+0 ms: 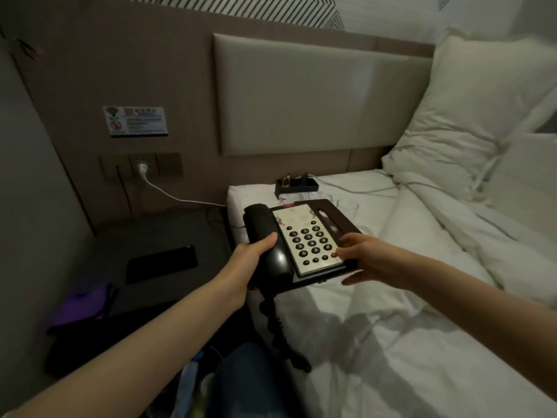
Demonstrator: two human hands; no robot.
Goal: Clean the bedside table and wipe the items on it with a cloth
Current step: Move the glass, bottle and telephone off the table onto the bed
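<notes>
Right now I grip the telephone [304,236] on the bed [391,327], left hand [250,260] round its handset [265,242], right hand [361,257] clasping its near edge.

A black desk telephone [304,239] is held at the near corner of the white bed [391,342]: its handset end is gripped by the left hand [250,263], its right edge by the right hand [358,257], thumb underneath. Behind the telephone, a small black tray [297,184] is seen on the sheet. Left of the telephone, a dark bedside table [156,236] carries a black flat item [161,263] and a purple cloth [81,309].
</notes>
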